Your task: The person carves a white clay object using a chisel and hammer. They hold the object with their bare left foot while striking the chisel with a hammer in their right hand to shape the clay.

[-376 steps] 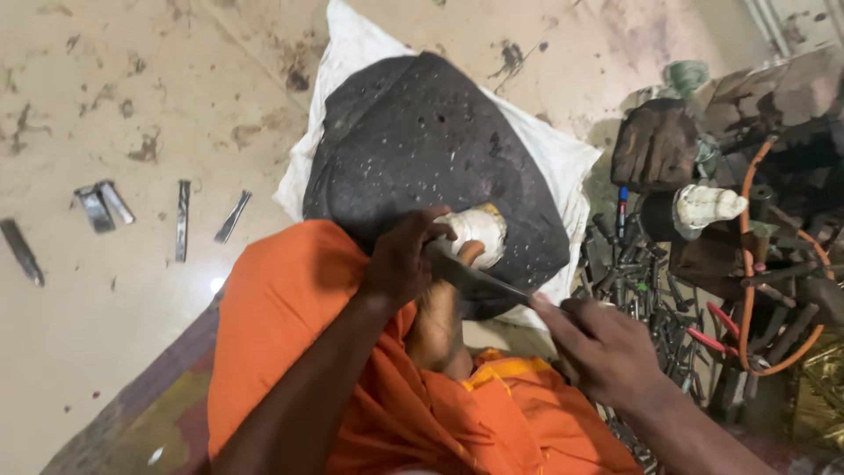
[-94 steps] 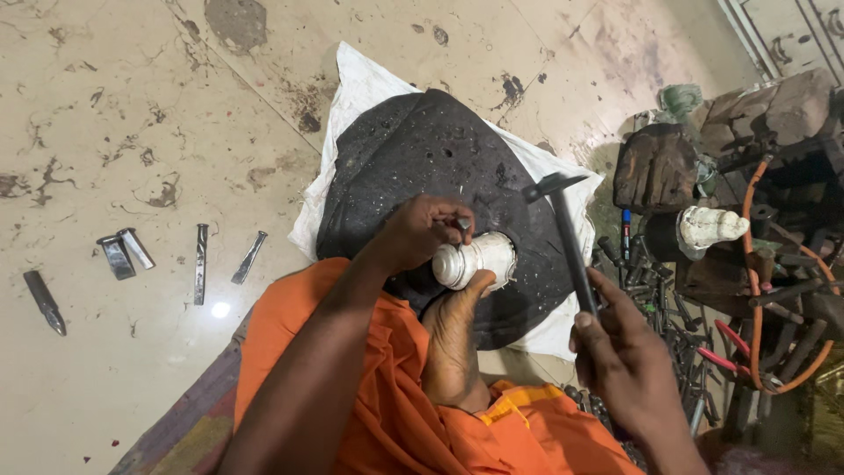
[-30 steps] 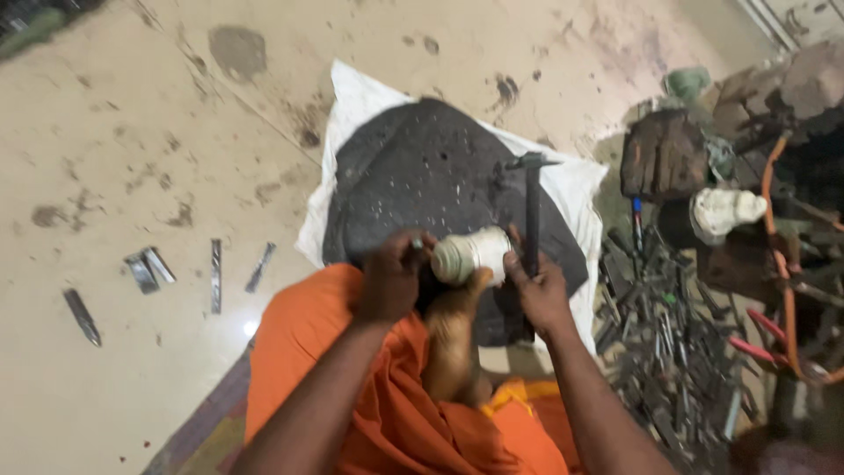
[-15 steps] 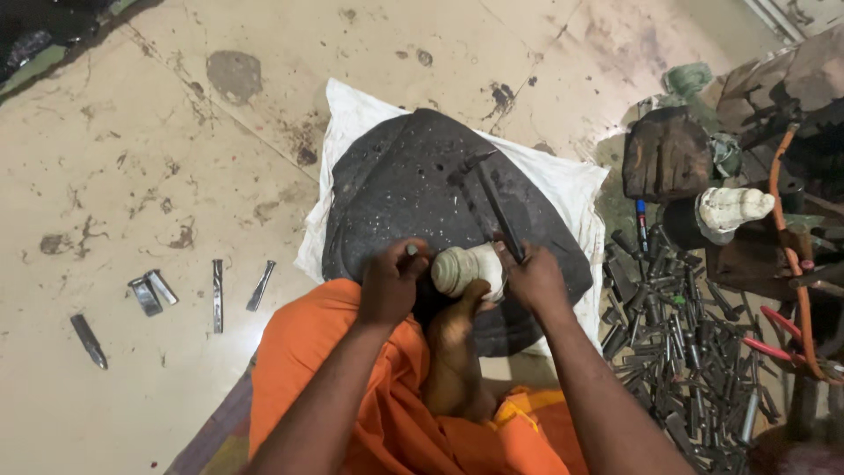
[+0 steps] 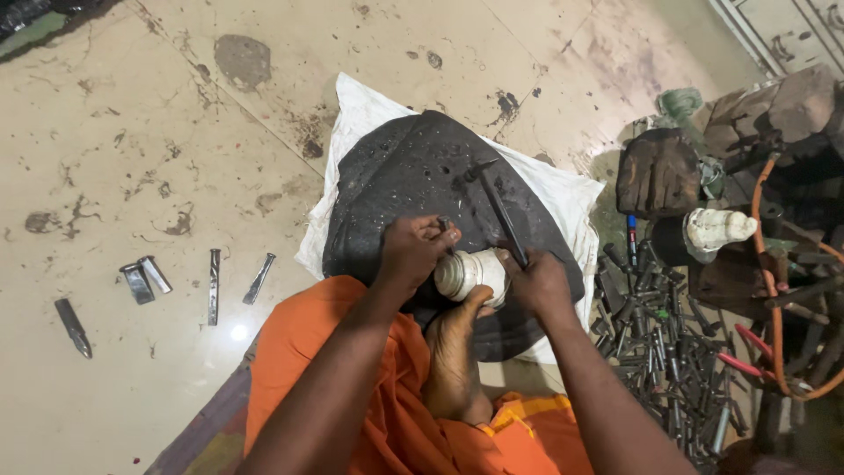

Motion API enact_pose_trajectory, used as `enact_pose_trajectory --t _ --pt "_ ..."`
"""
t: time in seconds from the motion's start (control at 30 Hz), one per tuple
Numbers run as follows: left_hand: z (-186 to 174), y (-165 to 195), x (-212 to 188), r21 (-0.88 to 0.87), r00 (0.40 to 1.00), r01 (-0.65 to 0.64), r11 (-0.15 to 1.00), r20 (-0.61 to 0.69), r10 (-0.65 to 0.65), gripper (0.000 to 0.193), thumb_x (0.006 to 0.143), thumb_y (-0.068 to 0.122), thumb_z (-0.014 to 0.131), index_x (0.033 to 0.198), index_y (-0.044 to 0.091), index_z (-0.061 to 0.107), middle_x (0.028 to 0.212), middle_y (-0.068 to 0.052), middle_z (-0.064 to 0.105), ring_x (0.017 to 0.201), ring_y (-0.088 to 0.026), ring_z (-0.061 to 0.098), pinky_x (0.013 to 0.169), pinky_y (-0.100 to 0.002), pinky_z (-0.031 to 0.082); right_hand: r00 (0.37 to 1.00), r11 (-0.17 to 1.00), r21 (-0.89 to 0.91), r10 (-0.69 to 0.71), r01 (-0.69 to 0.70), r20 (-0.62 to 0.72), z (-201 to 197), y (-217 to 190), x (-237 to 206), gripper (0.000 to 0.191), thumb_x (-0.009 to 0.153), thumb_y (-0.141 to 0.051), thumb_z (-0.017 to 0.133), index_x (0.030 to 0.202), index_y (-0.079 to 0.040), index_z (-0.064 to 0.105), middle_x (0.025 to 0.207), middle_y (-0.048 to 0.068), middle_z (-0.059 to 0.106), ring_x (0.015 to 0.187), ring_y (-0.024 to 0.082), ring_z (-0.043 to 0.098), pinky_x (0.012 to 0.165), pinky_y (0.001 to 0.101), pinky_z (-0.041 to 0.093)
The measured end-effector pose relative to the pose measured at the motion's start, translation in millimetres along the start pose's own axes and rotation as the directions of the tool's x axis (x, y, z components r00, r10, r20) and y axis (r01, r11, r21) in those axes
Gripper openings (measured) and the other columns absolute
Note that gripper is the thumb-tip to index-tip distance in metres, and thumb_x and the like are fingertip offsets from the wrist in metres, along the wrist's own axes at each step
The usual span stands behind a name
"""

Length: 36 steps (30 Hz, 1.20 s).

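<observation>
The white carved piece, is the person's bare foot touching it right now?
Touching: the head view shows the foot pressed up against the underside of the white carved piece.

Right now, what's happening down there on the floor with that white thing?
A person sits on the floor in orange cloth, working a small white carved piece on a dark stone slab. The left hand presses a small chisel against it, a foot braces it from below, and the right hand holds a hammer beside it. Loose chisels lie to the left, a heap of tools to the right.

Bare arms and foot; loose orange cloth (image 5: 334,378) wraps the legs.
</observation>
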State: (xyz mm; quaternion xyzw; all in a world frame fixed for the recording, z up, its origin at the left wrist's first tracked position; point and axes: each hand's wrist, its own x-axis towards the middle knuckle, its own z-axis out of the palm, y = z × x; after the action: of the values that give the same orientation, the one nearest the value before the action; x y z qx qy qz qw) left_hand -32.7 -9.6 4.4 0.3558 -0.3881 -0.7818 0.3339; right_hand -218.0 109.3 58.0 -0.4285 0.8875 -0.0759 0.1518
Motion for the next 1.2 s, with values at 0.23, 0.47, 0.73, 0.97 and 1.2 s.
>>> enact_pose_trajectory --t 0.23,0.47,0.73,0.97,1.2 --pt "-8.6 -11.2 2.1 0.174 0.994 -0.098 0.98 0.056 0.089 0.024 0.089 0.011 0.078 0.106 -0.006 0.077 0.091 -0.012 0.081 0.08 -0.01 0.073 0.071 -0.024 0.058 0.981 0.928 0.333 0.126 -0.168 0.146 -80.0 -32.8 -26.3 0.042 0.096 -0.02 0.067 0.136 -0.009 0.065 0.082 0.012 0.073 0.061 0.017 0.057 0.054 0.0324 0.047" --pt "-9.2 -22.4 -0.4 0.125 0.985 -0.163 0.979 0.084 0.153 0.021 0.089 0.01 0.076 0.104 -0.004 0.075 0.093 -0.01 0.081 0.083 -0.008 0.074 0.075 -0.024 0.058 0.997 0.998 0.065 -0.01 0.005 0.079 -167.9 -97.9 -72.6 0.051 0.102 -0.021 0.06 0.152 -0.025 0.054 0.088 0.009 0.079 0.058 0.015 0.067 0.054 0.0327 0.056" --pt "-12.6 -25.9 -5.0 0.19 0.977 -0.208 0.959 0.086 0.195 0.018 0.089 0.011 0.077 0.097 -0.005 0.076 0.086 -0.012 0.081 0.076 -0.011 0.075 0.069 -0.025 0.059 0.905 0.847 -0.514 0.106 0.135 0.413 -176.9 -137.0 -85.2 0.038 0.102 -0.016 0.056 0.138 -0.025 0.065 0.103 0.003 0.077 0.048 0.018 0.069 0.046 0.0325 0.055" --pt "-12.0 -25.5 -1.9 0.154 0.944 -0.316 0.936 0.154 0.293 0.02 0.088 0.009 0.075 0.105 -0.001 0.075 0.09 -0.009 0.081 0.081 -0.009 0.075 0.074 -0.026 0.06 0.904 0.907 -0.041 -0.422 0.42 -0.074 -182.3 -131.9 -89.2 0.048 0.1 -0.009 0.056 0.147 -0.019 0.059 0.078 0.009 0.07 0.048 0.01 0.06 0.041 0.0288 0.047" --pt "-10.7 -7.1 -13.3 0.37 0.919 -0.394 0.842 0.187 0.348 0.017 0.088 0.016 0.079 0.097 0.002 0.075 0.083 -0.013 0.078 0.071 -0.017 0.076 0.064 -0.031 0.057 0.981 0.966 -0.179 -0.192 0.186 -0.018 -172.7 -107.8 -88.4 0.05 0.101 -0.013 0.06 0.15 -0.021 0.052 0.063 0.009 0.07 0.047 0.015 0.064 0.044 0.0358 0.051"
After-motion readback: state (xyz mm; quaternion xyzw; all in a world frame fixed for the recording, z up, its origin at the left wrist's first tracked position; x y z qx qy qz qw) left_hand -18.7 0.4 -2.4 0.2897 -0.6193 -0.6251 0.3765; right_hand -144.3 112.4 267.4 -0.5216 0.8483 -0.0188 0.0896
